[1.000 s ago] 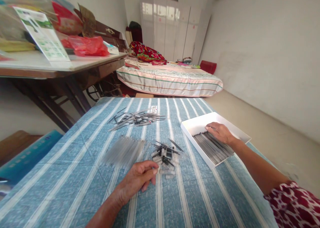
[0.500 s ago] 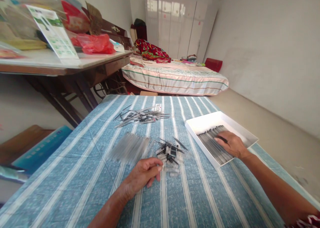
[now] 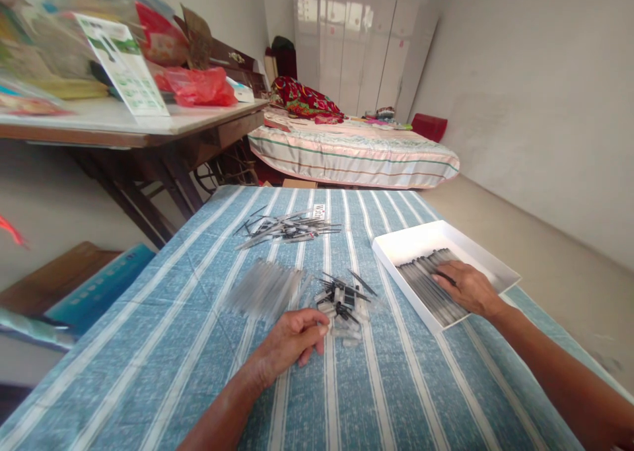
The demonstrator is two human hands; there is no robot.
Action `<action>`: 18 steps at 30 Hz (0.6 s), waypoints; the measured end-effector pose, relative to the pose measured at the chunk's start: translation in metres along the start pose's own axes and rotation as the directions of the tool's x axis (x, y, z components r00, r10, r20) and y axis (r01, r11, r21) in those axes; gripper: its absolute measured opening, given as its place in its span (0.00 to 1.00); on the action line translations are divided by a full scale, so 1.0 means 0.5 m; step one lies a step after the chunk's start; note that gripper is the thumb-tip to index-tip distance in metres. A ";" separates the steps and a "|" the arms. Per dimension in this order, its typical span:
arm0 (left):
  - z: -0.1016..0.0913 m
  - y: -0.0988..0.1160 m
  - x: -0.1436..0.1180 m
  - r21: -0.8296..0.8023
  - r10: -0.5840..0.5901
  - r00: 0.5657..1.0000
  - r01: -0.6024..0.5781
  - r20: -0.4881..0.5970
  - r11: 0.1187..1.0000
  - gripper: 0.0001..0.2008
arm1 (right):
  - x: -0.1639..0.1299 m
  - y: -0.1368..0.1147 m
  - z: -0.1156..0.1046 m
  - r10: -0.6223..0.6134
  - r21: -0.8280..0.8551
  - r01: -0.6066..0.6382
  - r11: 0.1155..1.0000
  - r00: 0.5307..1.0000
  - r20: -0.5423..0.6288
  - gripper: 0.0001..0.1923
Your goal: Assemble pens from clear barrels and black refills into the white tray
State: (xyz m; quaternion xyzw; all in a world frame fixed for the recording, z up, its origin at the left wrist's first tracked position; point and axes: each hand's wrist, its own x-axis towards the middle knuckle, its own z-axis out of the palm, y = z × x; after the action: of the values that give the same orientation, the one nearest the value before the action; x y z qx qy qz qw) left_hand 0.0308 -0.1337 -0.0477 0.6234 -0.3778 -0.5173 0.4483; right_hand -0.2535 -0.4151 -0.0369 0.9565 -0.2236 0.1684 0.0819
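**Grey rods in the white tray — right hand on top**

White tray (image 3: 396, 247) sits at the counter's (image 3: 148, 345) right edge, holding a neat row of grey rods (image 3: 421, 280). Right hand (image 3: 468, 287) lies palm down on those rods, fingers loosely spread, a thin dark piece (image 3: 444, 277) under the fingertips; can't tell if it is pinched. Left hand (image 3: 292, 342) rests on the blue striped cloth, fingers curled, thumb tip touching the edge of a small pile of clear and black parts (image 3: 344, 302). Just left of that pile — a blurred clear bundle (image 3: 265, 291). Farther back, well apart, a loose heap of thin rods (image 3: 287, 226).
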 end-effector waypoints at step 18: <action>-0.046 0.006 -0.002 0.245 0.231 0.815 -0.114 -0.531 0.963 0.12 | 0.105 -0.314 0.019 0.053 0.407 -0.028 0.913 0.997 -0.052 0.11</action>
State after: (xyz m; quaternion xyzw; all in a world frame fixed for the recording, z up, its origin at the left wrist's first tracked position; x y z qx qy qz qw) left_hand 0.0533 -0.1301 -0.0430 0.7516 -0.3372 -0.2301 0.5180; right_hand -0.1350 -0.2992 -0.0396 0.9422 -0.2009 0.2422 -0.1151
